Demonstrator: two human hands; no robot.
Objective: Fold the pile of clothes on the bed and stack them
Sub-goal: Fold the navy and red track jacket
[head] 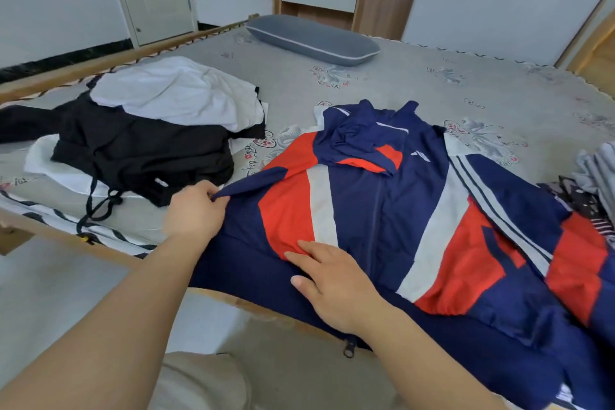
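A navy, red and white jacket (382, 210) is spread front-up on the bed (416, 83), its folded sleeve end pinched by the left hand (194, 210). The right hand (332, 280) is laid flat on the jacket's front, fingers straight. Beyond the left hand, a black and white pile of clothes (143, 130) is heaped.

A navy, red and white jacket (382, 210) lies spread front-up beside rumpled black-and-white clothes (149, 130).
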